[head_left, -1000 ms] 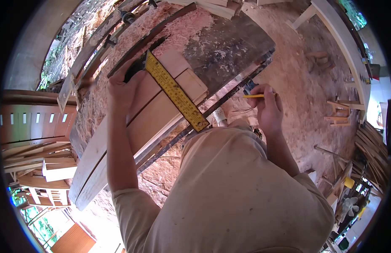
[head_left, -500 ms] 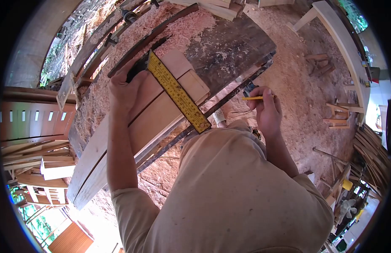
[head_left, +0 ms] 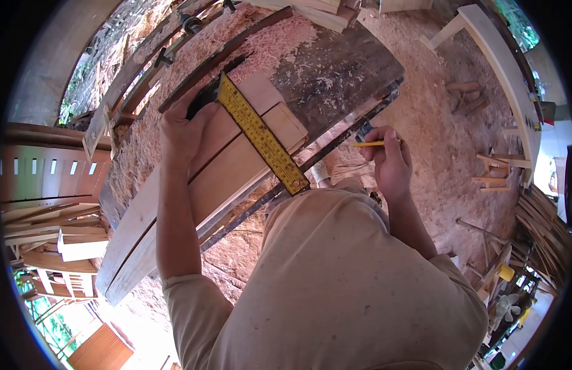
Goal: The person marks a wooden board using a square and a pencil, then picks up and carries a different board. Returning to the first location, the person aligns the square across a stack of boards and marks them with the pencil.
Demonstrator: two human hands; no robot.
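Two long wooden boards (head_left: 227, 169) lie side by side on a dark workbench (head_left: 344, 68), with a narrow gap between them. Across both rests the yellow, scale-marked blade of a try square (head_left: 261, 132). My left hand (head_left: 184, 123) is closed around the square's dark stock at the far edge of the boards. Off the near side of the bench, my right hand (head_left: 389, 157) pinches a yellow pencil (head_left: 370, 143), its tip pointing left toward the boards. The pencil is apart from the wood.
Pink wood shavings (head_left: 279, 40) cover the bench's far part, near clamps (head_left: 190, 23). A long pale wooden piece (head_left: 498, 68) stands at the right, with small wooden offcuts (head_left: 495, 172) below it. Stacked timber (head_left: 57, 237) lies at the left.
Almost nothing differs. The view has shifted very slightly; both hands, the square and the pencil keep their places.
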